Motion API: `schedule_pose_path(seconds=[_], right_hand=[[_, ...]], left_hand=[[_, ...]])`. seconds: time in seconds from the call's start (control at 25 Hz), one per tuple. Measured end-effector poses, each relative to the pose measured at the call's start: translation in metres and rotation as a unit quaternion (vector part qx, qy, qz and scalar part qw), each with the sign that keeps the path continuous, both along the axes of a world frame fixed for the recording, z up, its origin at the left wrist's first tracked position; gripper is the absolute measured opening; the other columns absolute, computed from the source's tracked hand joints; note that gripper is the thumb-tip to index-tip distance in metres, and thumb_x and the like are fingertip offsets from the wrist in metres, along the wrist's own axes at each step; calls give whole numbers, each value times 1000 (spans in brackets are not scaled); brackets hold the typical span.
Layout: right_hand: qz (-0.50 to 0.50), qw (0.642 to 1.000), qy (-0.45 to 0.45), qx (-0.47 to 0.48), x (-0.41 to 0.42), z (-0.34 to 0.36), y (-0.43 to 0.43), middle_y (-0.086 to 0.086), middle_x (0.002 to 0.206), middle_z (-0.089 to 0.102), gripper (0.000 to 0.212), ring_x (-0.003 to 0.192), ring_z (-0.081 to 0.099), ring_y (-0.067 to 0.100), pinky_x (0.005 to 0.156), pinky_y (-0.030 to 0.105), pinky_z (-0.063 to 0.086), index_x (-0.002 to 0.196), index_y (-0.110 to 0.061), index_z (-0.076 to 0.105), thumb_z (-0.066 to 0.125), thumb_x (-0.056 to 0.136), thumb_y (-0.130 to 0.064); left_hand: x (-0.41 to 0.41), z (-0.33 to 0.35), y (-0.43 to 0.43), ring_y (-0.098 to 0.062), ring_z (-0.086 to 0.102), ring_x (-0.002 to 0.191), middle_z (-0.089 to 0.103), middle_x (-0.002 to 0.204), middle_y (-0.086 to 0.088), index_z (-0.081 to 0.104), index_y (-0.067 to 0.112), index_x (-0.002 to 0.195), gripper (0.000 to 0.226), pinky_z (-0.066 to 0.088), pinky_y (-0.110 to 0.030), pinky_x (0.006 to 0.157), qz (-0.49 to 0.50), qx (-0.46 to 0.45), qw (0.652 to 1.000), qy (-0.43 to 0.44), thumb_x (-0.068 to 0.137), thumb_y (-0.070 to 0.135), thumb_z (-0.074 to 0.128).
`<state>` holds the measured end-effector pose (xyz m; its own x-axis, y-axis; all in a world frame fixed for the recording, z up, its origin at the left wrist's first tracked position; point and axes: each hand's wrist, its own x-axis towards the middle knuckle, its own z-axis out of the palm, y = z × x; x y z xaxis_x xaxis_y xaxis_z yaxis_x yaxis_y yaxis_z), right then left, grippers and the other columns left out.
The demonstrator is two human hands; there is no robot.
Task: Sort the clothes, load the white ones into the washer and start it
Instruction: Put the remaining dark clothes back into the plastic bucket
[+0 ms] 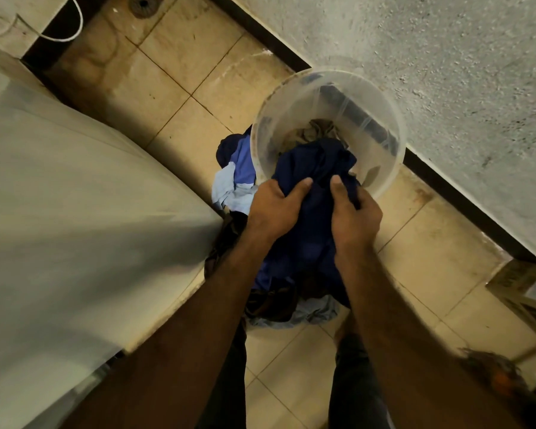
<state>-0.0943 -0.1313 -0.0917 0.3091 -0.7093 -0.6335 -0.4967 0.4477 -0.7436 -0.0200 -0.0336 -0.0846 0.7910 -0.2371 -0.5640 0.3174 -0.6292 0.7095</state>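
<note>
The washer (75, 212) is standing at the left, its lid closed. Just right of it, a pile of blue and dark clothes (234, 181) is lying on the tiled floor (174, 97). The left hand (271, 209) and right hand (355, 215) are both gripping a navy garment (310, 187), fingers curled into the cloth, over the near rim of the translucent bucket (393, 125). Inside, a brownish garment (314, 131) is lying. No whites are showing; one could be dragged out tangled with the darks and missorted.

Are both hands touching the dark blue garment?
Touching. The head view shows the left hand and right hand each gripping the dark blue garment over the bucket.
</note>
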Motion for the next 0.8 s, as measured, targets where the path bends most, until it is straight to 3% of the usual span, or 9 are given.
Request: schedule_pose_path(seconds=[0.08,0.16,0.2,0.28,0.44,0.56,0.64,0.72,0.8], right_hand=[[10,1000,-7,-17,-15,2,16,-11,108,75,40,103,71,9,92,41,60,112,-33,72,69,84,-61],[5,998,-27,59,-22,1,24,-10,124,70,65,113,68,12,96,41,58,128,-34,64,71,76,-71],[8,995,-31,95,-23,-2,25,-8,130,68,74,117,66,15,97,40,57,136,-32,59,75,74,-69],[3,992,-29,126,-23,-7,22,0,127,70,65,112,69,21,92,40,60,135,-22,60,81,79,-47],[-73,985,7,155,-2,-8,0,12,103,78,30,88,75,30,69,37,64,115,-10,72,75,86,-16],[-102,968,-21,230,21,-2,-15,14,105,77,35,92,75,34,77,49,64,121,-11,69,73,89,-24],[-106,958,-60,260,28,1,-21,13,112,75,41,98,73,34,86,49,61,129,-11,65,70,93,-29],[-83,968,-68,227,26,5,-20,10,117,74,44,103,72,29,84,41,62,132,-12,64,70,92,-31],[-30,988,-32,149,14,5,-11,2,120,72,50,103,71,20,71,24,62,133,-19,65,71,90,-43]], left_hand=[[8,2,-15,4,55,42,56,41,14,56,21,58,43,39,-10,41,46,-5,999,25,90,47,68],[15,6,-25,-1,69,71,73,71,12,72,14,85,33,56,-17,64,99,-45,989,97,90,46,68],[16,8,-28,-12,73,89,77,92,3,73,11,104,36,61,-28,80,118,-74,978,155,91,45,67],[15,4,-26,-22,72,103,76,111,-6,69,10,118,43,58,-42,95,106,-106,969,199,93,44,64],[3,-1,-7,-14,68,102,73,109,6,68,25,115,59,57,-39,92,-11,8,1000,20,82,73,58],[-13,-5,16,-10,67,111,71,121,9,63,30,126,78,56,-36,98,47,-68,985,150,68,82,65],[-24,-7,24,-9,72,102,76,109,9,70,30,112,60,58,-36,94,22,-69,982,174,72,74,69],[-21,-7,20,-12,74,96,78,99,5,74,22,105,43,60,-35,88,58,-69,985,144,82,58,72],[-10,-2,6,-18,74,97,78,101,0,73,15,111,43,61,-35,87,123,-81,978,145,85,49,73]])
